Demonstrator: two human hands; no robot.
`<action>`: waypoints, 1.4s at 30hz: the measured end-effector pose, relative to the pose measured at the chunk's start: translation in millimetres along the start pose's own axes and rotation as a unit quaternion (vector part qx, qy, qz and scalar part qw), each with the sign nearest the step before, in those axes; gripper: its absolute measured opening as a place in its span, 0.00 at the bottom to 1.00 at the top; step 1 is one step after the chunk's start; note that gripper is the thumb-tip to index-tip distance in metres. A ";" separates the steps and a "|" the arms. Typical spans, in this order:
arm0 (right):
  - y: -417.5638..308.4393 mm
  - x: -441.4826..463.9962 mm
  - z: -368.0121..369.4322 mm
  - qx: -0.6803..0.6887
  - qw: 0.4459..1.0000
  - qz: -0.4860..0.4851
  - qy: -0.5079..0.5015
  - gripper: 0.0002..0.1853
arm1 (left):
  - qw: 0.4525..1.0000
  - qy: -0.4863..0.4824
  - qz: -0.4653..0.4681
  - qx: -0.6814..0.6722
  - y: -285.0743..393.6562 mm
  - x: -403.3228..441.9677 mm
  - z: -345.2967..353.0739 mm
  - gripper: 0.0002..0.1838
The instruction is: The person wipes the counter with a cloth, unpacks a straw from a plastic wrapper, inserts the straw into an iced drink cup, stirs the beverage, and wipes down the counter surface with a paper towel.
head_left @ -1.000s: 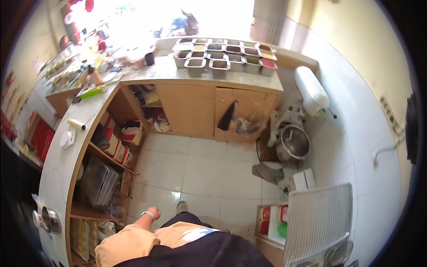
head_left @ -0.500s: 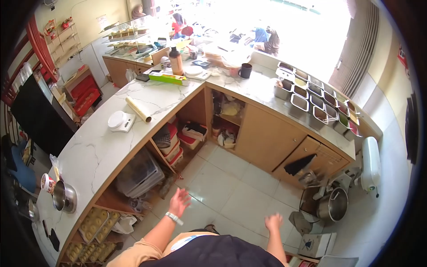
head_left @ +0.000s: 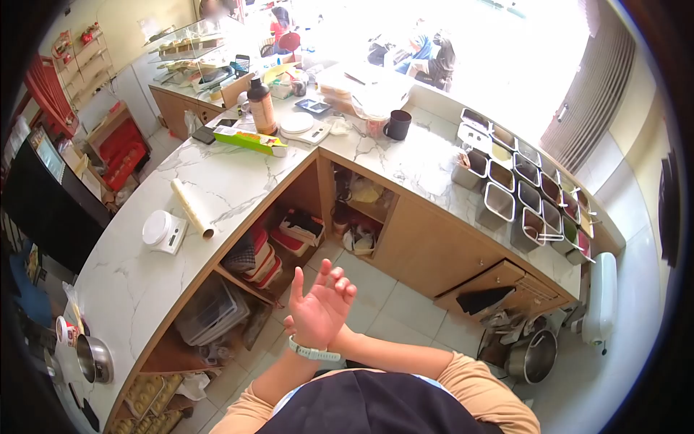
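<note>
Left hand is being held spread, palm showing, nothing in it; right hand is being mostly hidden behind that wrist, its grip impossible to tell; roll and scale are lying untouched on the left counter

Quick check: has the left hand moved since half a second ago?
Yes. Judged against the clear boxes under the counter, the left hand has shifted up and rightward in view, farther from them.

Loose tan sleeves flank a plain black apron, with 1 pale, slim wristband worn on the left.
</note>
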State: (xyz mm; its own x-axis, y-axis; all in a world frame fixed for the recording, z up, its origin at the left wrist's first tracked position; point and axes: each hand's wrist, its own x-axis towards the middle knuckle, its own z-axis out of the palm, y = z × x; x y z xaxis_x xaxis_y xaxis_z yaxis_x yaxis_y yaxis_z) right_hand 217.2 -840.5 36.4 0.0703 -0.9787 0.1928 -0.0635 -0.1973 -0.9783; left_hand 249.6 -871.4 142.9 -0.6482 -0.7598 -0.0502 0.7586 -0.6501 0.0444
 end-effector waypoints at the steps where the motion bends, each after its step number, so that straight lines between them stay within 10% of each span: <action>1: -2.4 7.9 -5.7 -0.027 1.000 0.001 0.001 0.19 | 0.997 -0.012 -0.061 -0.048 -2.1 8.9 12.6 0.26; 5: 3.4 43.5 -41.8 -0.224 0.969 -0.037 -0.093 0.17 | 0.981 -0.154 -0.117 -0.014 2.7 42.8 24.9 0.31; 8: 3.5 87.1 -88.3 -0.436 0.878 -0.085 -0.179 0.15 | 0.969 -0.060 0.156 0.179 24.7 88.6 11.4 0.21; 12: -44.6 152.7 -143.6 -0.595 0.768 -0.074 -0.224 0.12 | 0.794 0.173 0.480 0.330 78.9 152.7 -12.5 0.14; 15: -30.4 183.7 -140.0 -0.594 0.763 -0.082 -0.241 0.07 | 0.661 0.220 0.534 0.480 99.7 205.2 -31.3 0.14; 19: -17.6 226.3 -150.5 -0.603 0.750 -0.062 -0.264 0.04 | 0.629 0.239 0.532 0.515 121.1 279.6 -35.0 0.15; 26: 26.4 255.1 -247.1 -0.473 0.856 0.118 -0.175 0.10 | 0.794 0.052 0.328 0.510 100.0 442.9 -42.0 0.17; 30: 30.7 260.5 -348.9 -0.435 0.875 0.209 0.048 0.21 | 0.619 0.006 0.189 0.762 66.2 540.1 -77.8 0.51; 34: 49.8 265.5 -413.1 -0.458 0.876 0.010 0.151 0.18 | 0.629 -0.044 0.280 0.724 24.1 608.6 -83.9 0.56; 39: 60.0 269.6 -440.8 -0.297 0.931 0.131 0.167 0.11 | 0.509 -0.016 0.306 0.804 17.7 645.1 -98.6 0.60; 42: 63.0 271.4 -440.0 -0.261 0.937 0.161 0.167 0.08 | 0.541 0.014 0.303 0.785 21.6 631.6 -111.4 0.62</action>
State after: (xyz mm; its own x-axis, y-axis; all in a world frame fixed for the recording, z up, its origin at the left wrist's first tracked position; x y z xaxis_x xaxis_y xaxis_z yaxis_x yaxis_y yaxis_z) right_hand -205.7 -1143.4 60.6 -0.3463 -0.9381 -0.0071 -0.5124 0.1954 -0.8362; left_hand -136.0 -1364.3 1.1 -0.2942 -0.8517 0.4337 -0.1734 0.4938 0.8521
